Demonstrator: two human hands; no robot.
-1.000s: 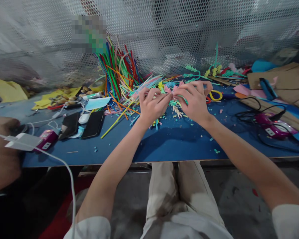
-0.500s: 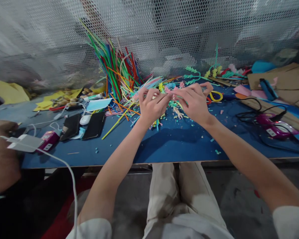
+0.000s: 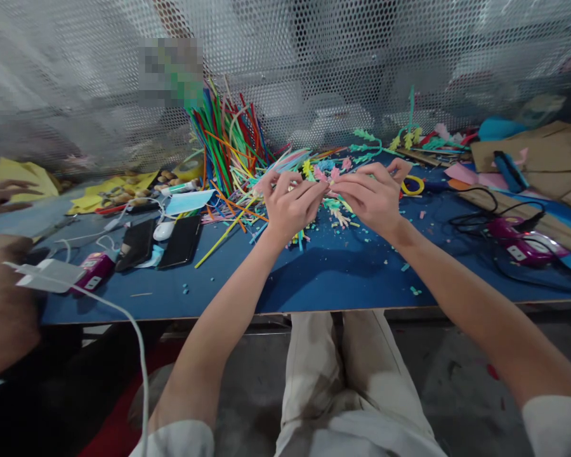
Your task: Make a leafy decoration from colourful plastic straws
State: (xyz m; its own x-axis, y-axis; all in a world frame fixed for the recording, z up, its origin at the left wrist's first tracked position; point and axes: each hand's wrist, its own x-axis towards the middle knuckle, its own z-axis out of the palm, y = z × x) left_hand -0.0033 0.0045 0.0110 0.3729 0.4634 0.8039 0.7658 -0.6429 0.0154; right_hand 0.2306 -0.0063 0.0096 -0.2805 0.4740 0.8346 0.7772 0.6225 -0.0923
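My left hand (image 3: 289,204) and my right hand (image 3: 372,195) meet fingertip to fingertip above the blue table (image 3: 333,273). Between them they pinch a small pink craft piece (image 3: 334,175) on a thin green stem. Under and behind the hands lies a heap of coloured foam bits and cut flowers (image 3: 321,212). A bundle of long coloured sticks (image 3: 226,143) leans against the mesh wall just left of my left hand.
Two dark phones (image 3: 164,241), a white mouse (image 3: 163,230) and a pink charger (image 3: 91,270) lie at the left. A purple glue gun (image 3: 518,240) with black cable sits right. Yellow-handled scissors (image 3: 413,185) lie behind my right hand. Another person's hand (image 3: 2,193) rests far left.
My hands have stayed together over the pile, fingers shifting slightly on the small piece. Another person's hand has come into view at the far left.
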